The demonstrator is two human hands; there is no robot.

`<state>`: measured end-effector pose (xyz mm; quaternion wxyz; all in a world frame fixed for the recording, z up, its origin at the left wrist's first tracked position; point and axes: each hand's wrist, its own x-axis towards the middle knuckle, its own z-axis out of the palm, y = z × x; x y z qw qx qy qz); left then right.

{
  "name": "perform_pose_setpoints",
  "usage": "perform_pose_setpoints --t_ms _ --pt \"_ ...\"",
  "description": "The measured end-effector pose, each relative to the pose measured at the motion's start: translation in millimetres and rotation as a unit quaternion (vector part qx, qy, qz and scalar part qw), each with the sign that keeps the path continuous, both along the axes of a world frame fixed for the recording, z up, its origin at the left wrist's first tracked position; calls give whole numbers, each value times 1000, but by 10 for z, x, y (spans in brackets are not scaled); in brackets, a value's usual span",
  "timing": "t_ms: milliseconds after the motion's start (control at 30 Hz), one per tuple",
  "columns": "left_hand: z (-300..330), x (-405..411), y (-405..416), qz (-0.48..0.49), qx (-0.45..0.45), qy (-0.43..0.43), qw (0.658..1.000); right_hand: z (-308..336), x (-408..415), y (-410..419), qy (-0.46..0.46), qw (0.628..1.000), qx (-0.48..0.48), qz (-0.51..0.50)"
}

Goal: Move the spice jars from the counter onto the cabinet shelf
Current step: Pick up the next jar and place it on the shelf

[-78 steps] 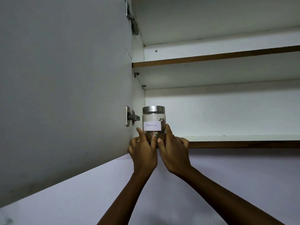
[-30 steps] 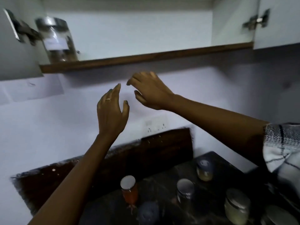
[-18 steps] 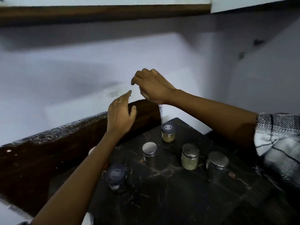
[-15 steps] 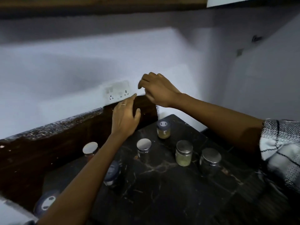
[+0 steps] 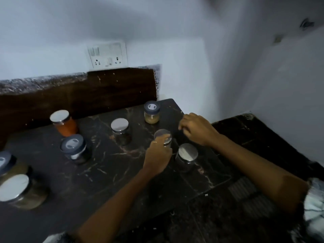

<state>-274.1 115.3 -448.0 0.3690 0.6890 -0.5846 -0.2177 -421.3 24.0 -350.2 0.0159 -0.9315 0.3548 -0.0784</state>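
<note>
At the lower left of the frame stands a squat glass jar with a flat steel lid point(image 5: 16, 189), a dark-lidded jar point(image 5: 5, 163) just behind it on the black marble counter point(image 5: 108, 172). Mid-frame, the left hand point(image 5: 157, 157) curls its fingers round a small steel-lidded glass jar point(image 5: 162, 135), still on the counter; another steel-lidded jar point(image 5: 187, 156) sits just right. The right hand point(image 5: 197, 128) hovers beyond, fingers loosely bent, holding nothing. Farther back stand an orange-filled jar point(image 5: 64, 122) and a grey-capped yellow jar point(image 5: 151, 112).

White switch-and-socket plate point(image 5: 107, 56) on wall point(image 5: 175, 32)
</note>
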Motion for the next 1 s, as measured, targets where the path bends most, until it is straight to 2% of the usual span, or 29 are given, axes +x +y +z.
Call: perform_pose_setpoints --t_ms 167,333,500,633,767,1000 --pt "-464 -401 121 -12 79 133 988 -395 -302 55 13 996 87 -21" --pt "-696 -579 79 -1 126 179 976 -605 -354 38 80 976 198 -45" --pt "-811 -681 -55 -1 172 189 967 -810 -334 -48 114 962 243 -40" --pt "-889 -771 -162 16 169 212 962 -960 -314 -131 133 959 248 -38" --pt "-1003 -820 -191 46 156 220 962 -1092 -326 -160 111 959 257 -40" --pt "-1016 -789 -167 39 148 214 965 -1065 -313 -225 113 970 217 -5"
